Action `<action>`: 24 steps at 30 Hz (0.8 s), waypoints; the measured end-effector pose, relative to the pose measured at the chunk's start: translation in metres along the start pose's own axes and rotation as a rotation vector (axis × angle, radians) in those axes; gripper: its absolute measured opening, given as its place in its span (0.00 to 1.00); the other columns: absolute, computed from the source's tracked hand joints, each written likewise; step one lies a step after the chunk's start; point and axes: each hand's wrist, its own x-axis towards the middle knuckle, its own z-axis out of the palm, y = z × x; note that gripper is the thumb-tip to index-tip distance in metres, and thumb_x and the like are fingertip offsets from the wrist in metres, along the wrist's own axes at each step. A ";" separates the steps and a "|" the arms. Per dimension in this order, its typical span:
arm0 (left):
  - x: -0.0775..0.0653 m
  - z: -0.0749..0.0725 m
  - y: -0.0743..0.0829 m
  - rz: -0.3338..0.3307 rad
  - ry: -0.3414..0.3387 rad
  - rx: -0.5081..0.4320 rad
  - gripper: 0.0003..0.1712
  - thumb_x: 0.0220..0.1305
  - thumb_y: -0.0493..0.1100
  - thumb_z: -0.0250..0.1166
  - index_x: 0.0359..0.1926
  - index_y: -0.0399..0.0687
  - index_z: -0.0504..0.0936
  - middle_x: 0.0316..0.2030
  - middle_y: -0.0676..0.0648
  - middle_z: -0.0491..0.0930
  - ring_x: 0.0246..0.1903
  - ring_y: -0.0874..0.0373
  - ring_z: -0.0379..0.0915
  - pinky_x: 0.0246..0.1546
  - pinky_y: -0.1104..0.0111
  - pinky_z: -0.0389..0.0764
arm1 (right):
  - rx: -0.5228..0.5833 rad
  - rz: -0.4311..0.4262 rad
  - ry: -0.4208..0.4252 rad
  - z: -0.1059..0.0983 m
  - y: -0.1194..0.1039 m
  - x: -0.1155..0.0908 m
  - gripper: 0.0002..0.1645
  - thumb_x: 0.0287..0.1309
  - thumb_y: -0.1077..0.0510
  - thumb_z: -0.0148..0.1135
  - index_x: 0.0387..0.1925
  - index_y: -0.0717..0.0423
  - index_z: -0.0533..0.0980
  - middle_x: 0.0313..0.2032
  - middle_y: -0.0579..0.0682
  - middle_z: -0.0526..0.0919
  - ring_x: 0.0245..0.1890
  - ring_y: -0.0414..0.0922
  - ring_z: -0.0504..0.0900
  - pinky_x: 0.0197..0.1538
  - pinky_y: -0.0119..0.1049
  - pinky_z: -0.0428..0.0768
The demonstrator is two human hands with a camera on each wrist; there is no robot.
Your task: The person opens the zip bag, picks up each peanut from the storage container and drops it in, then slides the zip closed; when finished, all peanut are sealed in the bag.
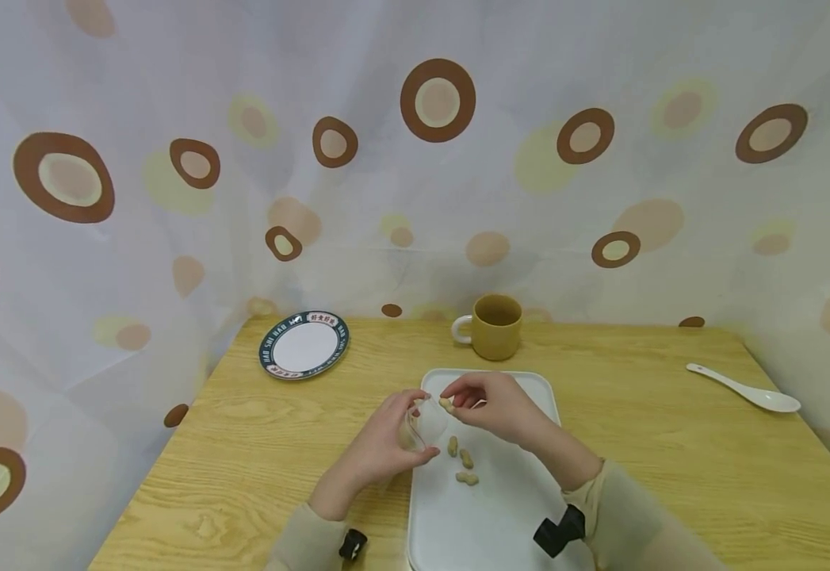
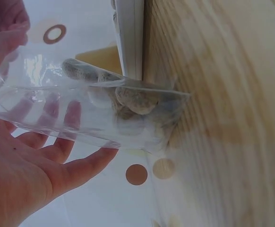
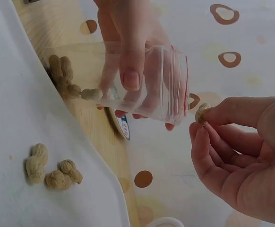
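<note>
My left hand [image 1: 382, 444] holds a clear zip bag [image 3: 168, 87] round its sides, fingers on one side and thumb on the other. Several unshelled peanuts lie at the bottom of the bag, one of them a peanut [image 2: 137, 99] close to the left wrist camera. Between thumb and fingertips, my right hand [image 1: 503, 406] pinches a single peanut [image 3: 202, 113] just outside the red-edged mouth of the bag. Three loose peanuts, including one peanut [image 1: 467, 478] nearest me, lie on the white tray [image 1: 486, 523] below the hands.
Behind the tray stands a mustard mug [image 1: 496, 329] with a white handle. A green-rimmed plate [image 1: 304, 346] sits at the back left of the wooden table [image 1: 243, 460]. At the right lies a white spoon [image 1: 750, 388]. A patterned cloth [image 1: 386, 182] hangs behind the table.
</note>
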 end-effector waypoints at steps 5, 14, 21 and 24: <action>0.000 0.003 -0.001 0.020 0.004 -0.011 0.41 0.53 0.50 0.75 0.65 0.51 0.67 0.57 0.41 0.74 0.54 0.53 0.70 0.57 0.55 0.74 | 0.028 -0.019 -0.011 0.004 -0.005 -0.003 0.10 0.56 0.66 0.66 0.42 0.59 0.83 0.31 0.48 0.82 0.33 0.40 0.78 0.35 0.27 0.79; -0.001 0.007 -0.004 0.038 0.017 0.000 0.40 0.52 0.49 0.75 0.64 0.48 0.68 0.54 0.42 0.75 0.52 0.53 0.70 0.54 0.57 0.75 | 0.039 -0.054 -0.031 0.010 -0.005 -0.004 0.11 0.56 0.67 0.65 0.42 0.58 0.83 0.31 0.47 0.83 0.33 0.39 0.80 0.37 0.27 0.80; -0.001 0.002 -0.004 0.015 0.007 0.006 0.41 0.53 0.50 0.75 0.65 0.50 0.68 0.56 0.41 0.74 0.54 0.53 0.71 0.56 0.55 0.76 | 0.021 -0.033 -0.021 0.008 -0.004 -0.004 0.12 0.57 0.66 0.65 0.44 0.58 0.83 0.31 0.46 0.83 0.33 0.39 0.80 0.36 0.28 0.79; -0.001 0.000 -0.003 0.010 0.001 0.002 0.41 0.53 0.50 0.75 0.66 0.51 0.67 0.57 0.41 0.73 0.54 0.53 0.71 0.57 0.54 0.75 | 0.003 -0.013 -0.010 0.005 -0.001 -0.006 0.12 0.57 0.65 0.65 0.44 0.59 0.82 0.31 0.46 0.83 0.33 0.39 0.79 0.35 0.28 0.79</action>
